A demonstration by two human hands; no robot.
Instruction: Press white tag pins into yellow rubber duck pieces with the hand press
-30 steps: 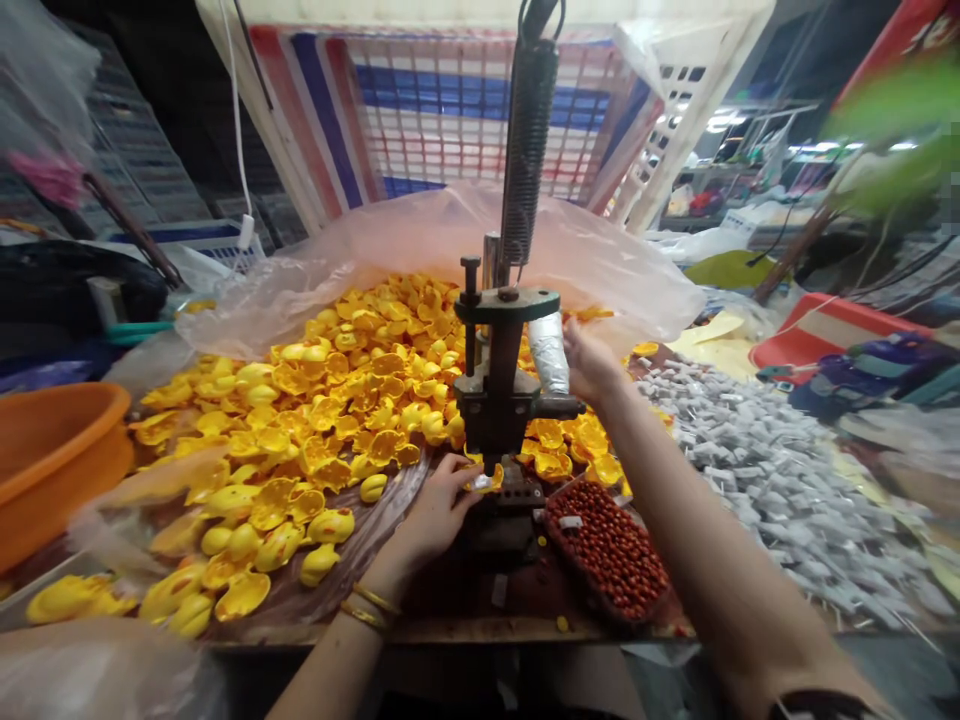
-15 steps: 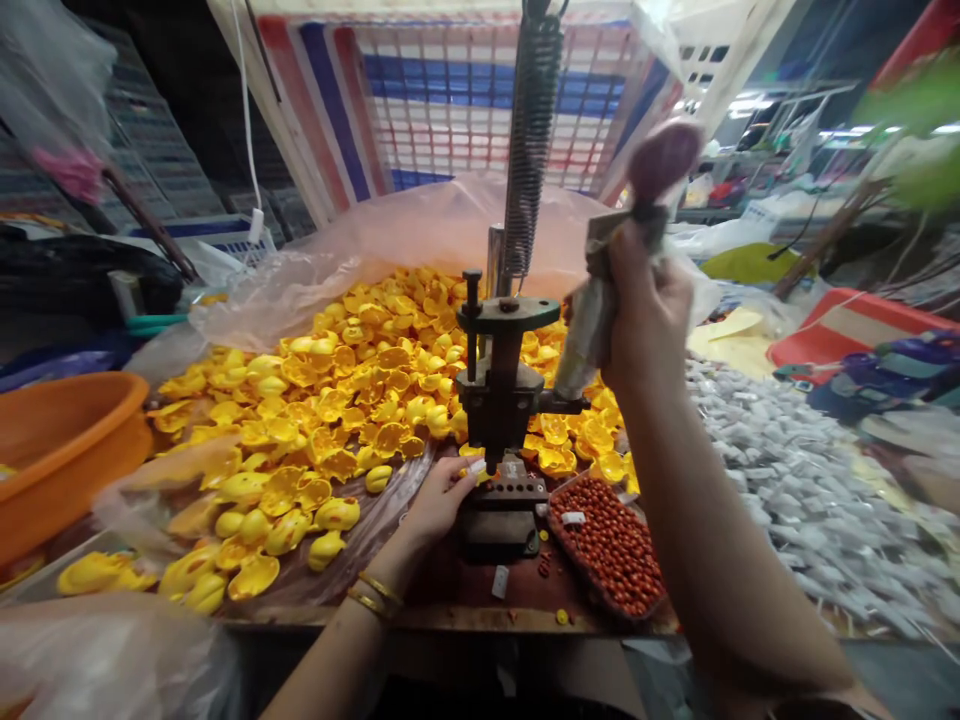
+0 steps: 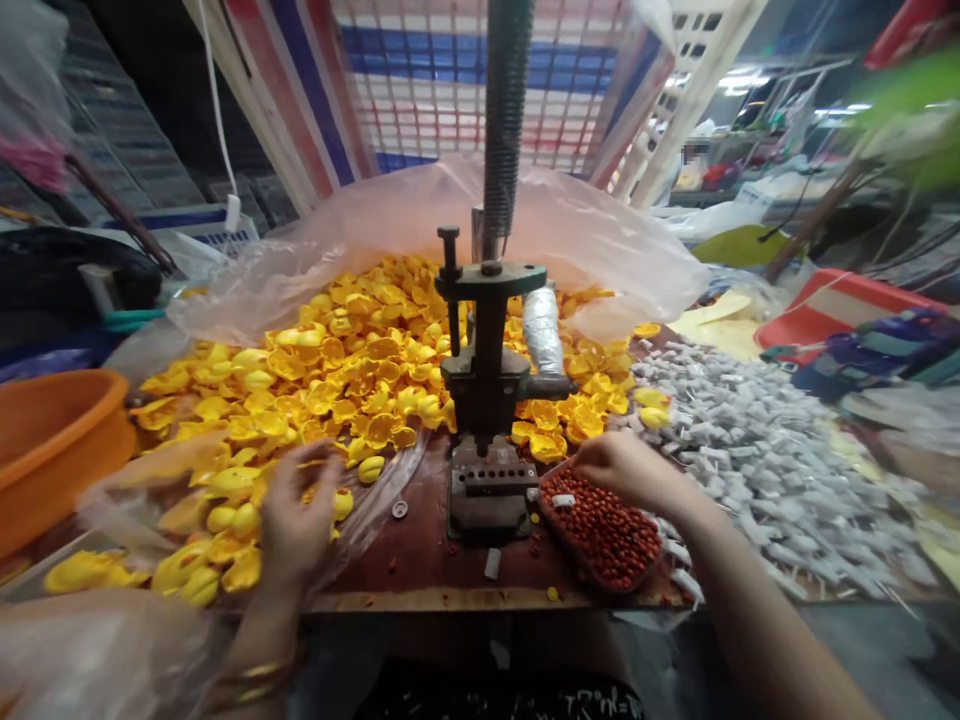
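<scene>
A dark iron hand press stands mid-table, its tape-wrapped lever up and untouched, a long spring rising above it. My left hand is blurred, hovering over the near edge of a heap of yellow duck halves, left of the press. Whether it holds a piece is unclear. My right hand rests over the far edge of a small tray of red beads, fingertips down on the beads, just right of the press base.
A pile of small grey-white parts covers the right side. An orange basin sits at the left edge. A clear plastic bag backs the yellow pile, with a striped crate behind. A red tray lies far right.
My right hand let go of the lever and dropped to the bead tray; the lever went back up. My left hand left the press base and moved left over the yellow pieces.
</scene>
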